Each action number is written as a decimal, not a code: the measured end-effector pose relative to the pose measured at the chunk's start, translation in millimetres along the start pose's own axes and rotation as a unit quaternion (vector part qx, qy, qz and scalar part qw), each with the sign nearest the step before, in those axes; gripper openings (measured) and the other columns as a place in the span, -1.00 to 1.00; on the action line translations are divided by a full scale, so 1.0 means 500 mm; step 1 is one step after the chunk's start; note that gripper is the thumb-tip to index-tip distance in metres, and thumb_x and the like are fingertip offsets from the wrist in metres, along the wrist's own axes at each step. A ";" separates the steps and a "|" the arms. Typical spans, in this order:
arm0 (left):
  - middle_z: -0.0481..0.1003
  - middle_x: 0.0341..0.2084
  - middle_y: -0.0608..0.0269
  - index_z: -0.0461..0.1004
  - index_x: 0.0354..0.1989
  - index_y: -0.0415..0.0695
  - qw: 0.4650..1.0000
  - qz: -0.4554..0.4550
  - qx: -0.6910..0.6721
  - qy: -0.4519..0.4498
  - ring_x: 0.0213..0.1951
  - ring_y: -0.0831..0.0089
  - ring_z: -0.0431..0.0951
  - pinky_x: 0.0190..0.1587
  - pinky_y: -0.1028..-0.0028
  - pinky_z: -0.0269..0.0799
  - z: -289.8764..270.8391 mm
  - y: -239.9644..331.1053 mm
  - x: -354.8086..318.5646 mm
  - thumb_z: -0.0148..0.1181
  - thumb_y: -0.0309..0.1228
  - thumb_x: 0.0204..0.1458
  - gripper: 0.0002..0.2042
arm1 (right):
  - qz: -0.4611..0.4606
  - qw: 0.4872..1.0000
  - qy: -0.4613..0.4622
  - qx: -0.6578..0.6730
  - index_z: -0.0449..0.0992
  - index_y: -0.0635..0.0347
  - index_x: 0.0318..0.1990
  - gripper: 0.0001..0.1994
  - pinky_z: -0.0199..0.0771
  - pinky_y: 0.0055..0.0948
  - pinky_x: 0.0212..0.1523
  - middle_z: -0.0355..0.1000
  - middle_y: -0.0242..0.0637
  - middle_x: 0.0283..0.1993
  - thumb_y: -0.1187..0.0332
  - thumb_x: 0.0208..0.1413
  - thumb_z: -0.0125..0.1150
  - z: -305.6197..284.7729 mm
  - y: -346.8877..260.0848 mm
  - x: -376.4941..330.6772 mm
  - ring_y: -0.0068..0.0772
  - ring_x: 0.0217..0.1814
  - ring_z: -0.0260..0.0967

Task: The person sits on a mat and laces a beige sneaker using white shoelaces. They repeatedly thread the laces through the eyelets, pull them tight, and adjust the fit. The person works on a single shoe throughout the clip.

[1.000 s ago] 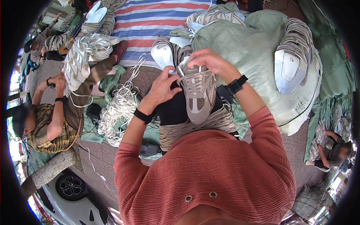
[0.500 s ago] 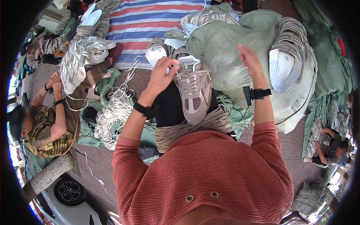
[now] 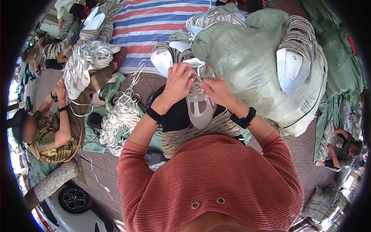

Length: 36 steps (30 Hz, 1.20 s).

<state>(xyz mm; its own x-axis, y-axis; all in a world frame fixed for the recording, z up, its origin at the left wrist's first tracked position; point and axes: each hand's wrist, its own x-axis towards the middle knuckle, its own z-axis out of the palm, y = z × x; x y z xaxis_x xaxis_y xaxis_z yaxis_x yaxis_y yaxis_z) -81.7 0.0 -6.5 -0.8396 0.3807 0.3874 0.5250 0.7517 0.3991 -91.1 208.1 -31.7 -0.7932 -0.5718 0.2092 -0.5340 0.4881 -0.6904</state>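
A grey-beige shoe upper lies over my lap, toe toward me, with a lace threaded across its front. At its collar my left hand is closed, fingertips pinching the shoelace. From the other side my right hand also pinches the lace, thumb and fingers bent close to the left fingertips. Both hands cover the top eyelets and part of the tongue. Just past the collar are more shoe uppers with white insides.
Tangled white laces lie in a heap at my left. A bulging pale green sack stands at the right, carrying a stack of uppers. A striped sheet spreads ahead. Another person sits at the left with white uppers.
My right hand has come from above the sack, out to the right, back to the shoe's top eyelets. The left hand has shifted slightly right and nearer me over the collar.
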 end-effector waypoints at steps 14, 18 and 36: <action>0.49 -0.36 0.21 0.55 -0.30 -0.11 0.994 -0.053 -0.054 0.073 -0.23 0.17 0.43 -0.16 0.29 0.30 0.001 -0.008 0.026 0.25 -0.49 -0.04 -0.88 | 0.226 0.910 -0.112 0.329 0.55 0.20 -0.45 -0.74 0.20 -0.64 -0.47 0.39 -0.45 -0.55 0.32 0.19 -0.02 -0.066 0.019 0.046 -0.69 -0.52 0.26; 0.44 -0.33 0.27 0.55 -0.34 -0.10 0.997 -0.071 -0.013 -0.017 -0.14 0.21 0.40 -0.11 0.23 0.25 0.035 -0.022 0.043 0.28 -0.49 -0.11 -0.87 | 0.236 0.904 -0.127 0.334 0.54 0.21 -0.52 -0.71 0.20 -0.58 -0.50 0.39 -0.40 -0.61 0.29 0.15 -0.02 -0.054 0.030 0.056 -0.62 -0.54 0.31; 0.45 -0.22 0.32 0.51 -0.24 -0.10 0.990 -0.041 -0.110 -0.078 -0.11 0.25 0.36 -0.03 0.28 0.15 0.035 -0.046 0.050 0.31 -0.54 -0.14 -0.75 | 0.289 0.838 -0.209 0.413 0.54 0.21 -0.58 -0.80 0.17 -0.62 -0.61 0.40 -0.35 -0.66 0.29 -0.07 0.14 -0.073 0.062 0.094 -0.60 -0.64 0.29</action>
<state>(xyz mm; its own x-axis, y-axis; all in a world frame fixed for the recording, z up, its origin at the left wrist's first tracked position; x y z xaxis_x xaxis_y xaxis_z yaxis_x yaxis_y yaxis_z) -117.3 1.7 -20.8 -0.8833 0.4141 0.2196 0.4567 0.6551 0.6018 -155.6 220.6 -17.8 -0.5861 -0.6620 -0.4671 0.4259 0.2388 -0.8727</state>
